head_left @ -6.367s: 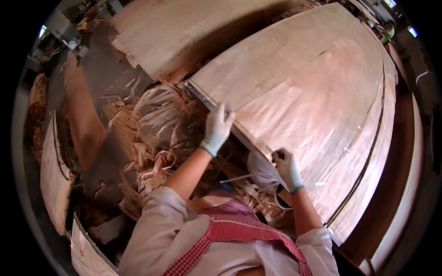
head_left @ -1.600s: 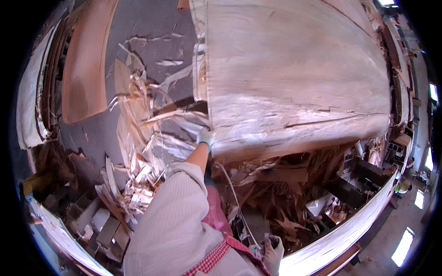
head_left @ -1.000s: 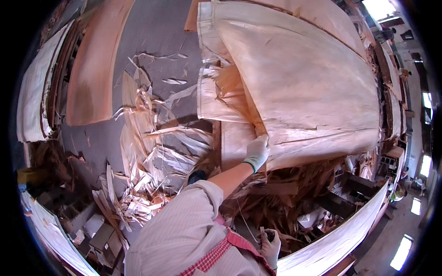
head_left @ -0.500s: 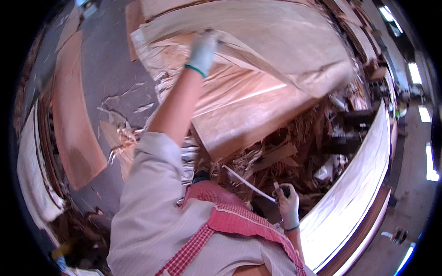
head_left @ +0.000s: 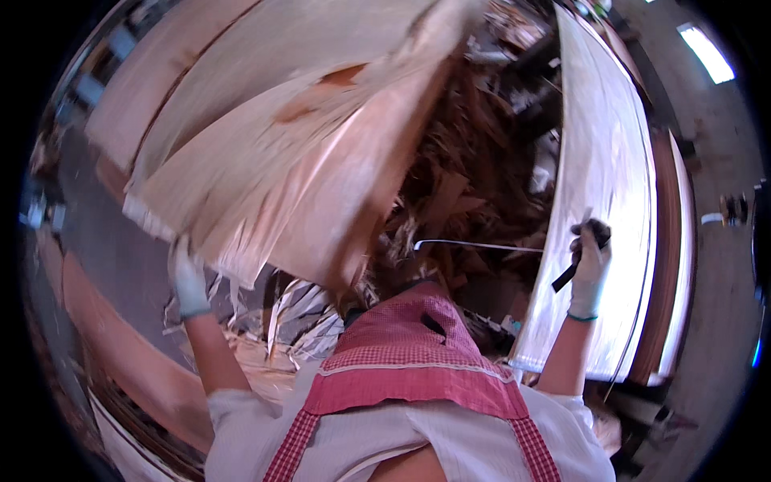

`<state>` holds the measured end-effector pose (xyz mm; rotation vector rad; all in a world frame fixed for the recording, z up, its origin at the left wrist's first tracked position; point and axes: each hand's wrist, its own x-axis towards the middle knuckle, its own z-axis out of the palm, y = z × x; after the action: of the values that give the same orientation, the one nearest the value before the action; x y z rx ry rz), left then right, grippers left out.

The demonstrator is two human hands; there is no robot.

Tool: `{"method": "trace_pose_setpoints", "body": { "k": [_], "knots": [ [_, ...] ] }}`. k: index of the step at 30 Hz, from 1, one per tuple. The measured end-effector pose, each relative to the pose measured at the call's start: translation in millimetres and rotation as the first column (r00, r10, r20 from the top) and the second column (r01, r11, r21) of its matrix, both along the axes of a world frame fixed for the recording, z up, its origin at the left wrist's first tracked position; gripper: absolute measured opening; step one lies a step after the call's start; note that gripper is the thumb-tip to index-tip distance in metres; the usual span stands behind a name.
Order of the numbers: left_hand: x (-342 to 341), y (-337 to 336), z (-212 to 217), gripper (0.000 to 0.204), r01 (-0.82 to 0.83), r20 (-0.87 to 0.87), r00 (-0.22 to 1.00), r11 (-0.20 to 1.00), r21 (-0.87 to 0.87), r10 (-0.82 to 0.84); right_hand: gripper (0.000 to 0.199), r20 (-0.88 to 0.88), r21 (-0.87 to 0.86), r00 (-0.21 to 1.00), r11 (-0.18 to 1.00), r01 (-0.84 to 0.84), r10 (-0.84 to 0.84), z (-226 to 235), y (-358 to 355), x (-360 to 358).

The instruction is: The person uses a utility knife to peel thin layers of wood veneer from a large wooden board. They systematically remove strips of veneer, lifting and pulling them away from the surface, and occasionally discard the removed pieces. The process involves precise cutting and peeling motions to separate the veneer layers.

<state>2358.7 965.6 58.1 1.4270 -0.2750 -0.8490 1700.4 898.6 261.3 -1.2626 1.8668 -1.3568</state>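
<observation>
My left hand (head_left: pixel 189 279), in a pale glove with a green cuff, grips the near left edge of a thin wood veneer sheet (head_left: pixel 241 181). The sheet is creased, lifted and blurred by motion, lying partly folded over a stack of veneer (head_left: pixel 353 173). At the right, my gloved right hand (head_left: pixel 592 269), its fingertips dark, is closed on a dark, narrow handle (head_left: pixel 564 278) above a pale veneer stack. A thin white rod (head_left: pixel 474 243) with a bent tip points toward that hand; whether it joins the handle cannot be made out.
Torn veneer scraps (head_left: pixel 450 193) fill the gap between the stacks. The bright pale veneer stack (head_left: pixel 602 177) stands at the right, with a brown stack (head_left: pixel 665 265) beyond it. Long strips (head_left: pixel 120 341) lie at the lower left, and shredded pieces (head_left: pixel 301 317) lie before me.
My left hand has come back toward me and left, drawing the veneer edge with it. My right hand is now over the pale stack. The whole view has turned rightward.
</observation>
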Motion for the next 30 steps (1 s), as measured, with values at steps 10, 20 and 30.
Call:
{"method": "trace_pose_setpoints", "body": {
  "k": [10,20,30],
  "knots": [
    [7,28,-67,0.038,-0.184,0.559,0.787,0.765,0.617,-0.261,0.025,-0.111,-0.208,0.883,0.879,0.428,-0.456,32,-47,-128],
    [-226,-278,-10,0.041,0.355,0.625,0.611,0.873,0.334,-0.487,0.023,-0.006,-0.239,0.830,0.807,0.541,-0.558,34,-146,-256],
    [-353,-479,-31,0.038,0.619,0.520,0.387,0.633,0.465,-0.761,0.018,-0.004,-0.278,0.741,0.713,0.644,-0.671,12,-242,-308]
  ]
}}
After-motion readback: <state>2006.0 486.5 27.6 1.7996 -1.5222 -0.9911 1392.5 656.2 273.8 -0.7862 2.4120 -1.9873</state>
